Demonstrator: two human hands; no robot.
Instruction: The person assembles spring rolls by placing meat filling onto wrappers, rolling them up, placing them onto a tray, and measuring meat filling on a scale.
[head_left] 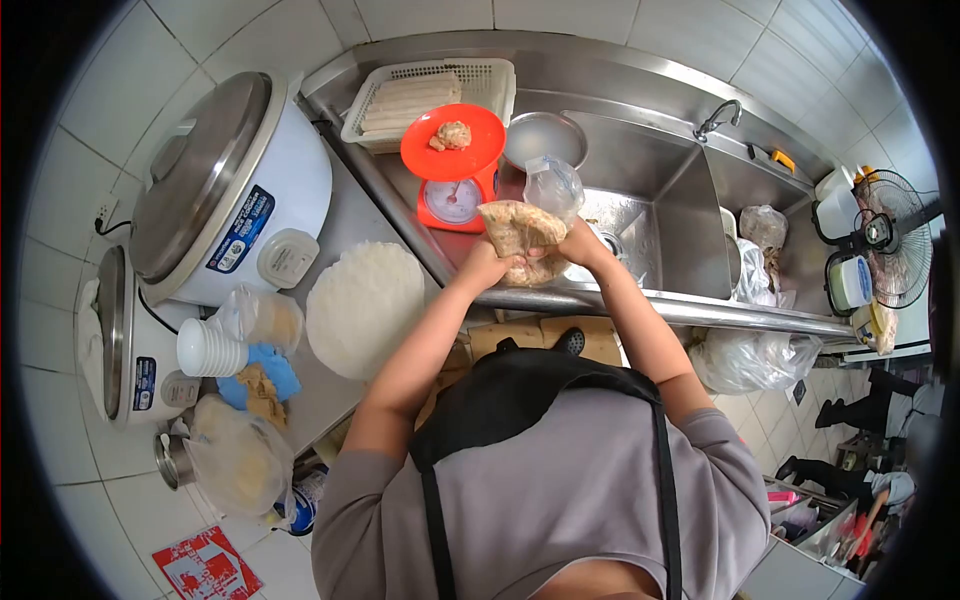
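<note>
Between both hands is a clear plastic bag of pale minced filling [520,228], at the sink's front edge. My left hand [485,268] is closed on its left side. On the right side, my right hand [584,248] grips it too, with the fingers partly hidden. Just beyond stands an orange kitchen scale [452,203], and a lump of the minced filling [450,136] lies on its round orange pan [480,155]. A clear, bulging plastic bag [553,188] is right behind the held bag.
A white basket [495,75] of pale rolls stands behind the scale, beside a metal bowl [545,140]. Round white wrappers [365,310] lie on the left counter near a large rice cooker [230,190] and white cups [210,350]. A faucet [718,118] and fan [890,235] are at right.
</note>
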